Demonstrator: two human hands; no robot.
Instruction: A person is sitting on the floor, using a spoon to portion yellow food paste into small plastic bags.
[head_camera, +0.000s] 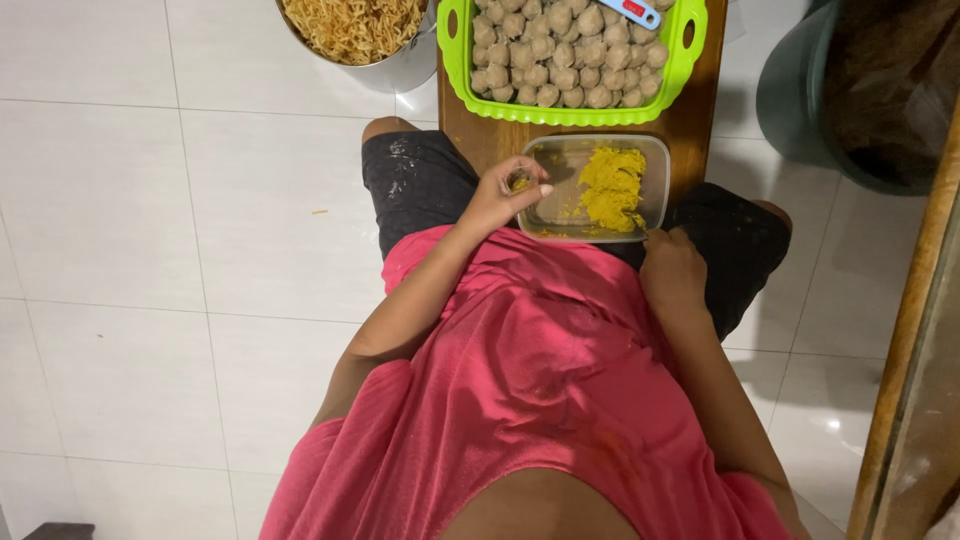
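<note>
You are curling your left hand (503, 195) around a small lump of yellow filling (519, 183), fingers half closed over it, just at the left edge of the clear tub (655, 160). Up and to the left of that hand, a metal bowl (400, 68) is holding a heap of thin fried noodles (352, 25). Straight beyond the hand, on the wooden board (700, 110), a green tray (570, 115) is already sitting nearly full of pale round balls (560, 50), so most of the shaping looks done. The tub beside your fingers is still holding a mound of yellow paste (612, 185) on its right half, with the left half scraped almost bare. Your right hand (672, 270) is resting loosely closed at the tub's near right corner, gripping nothing that I can see.
</note>
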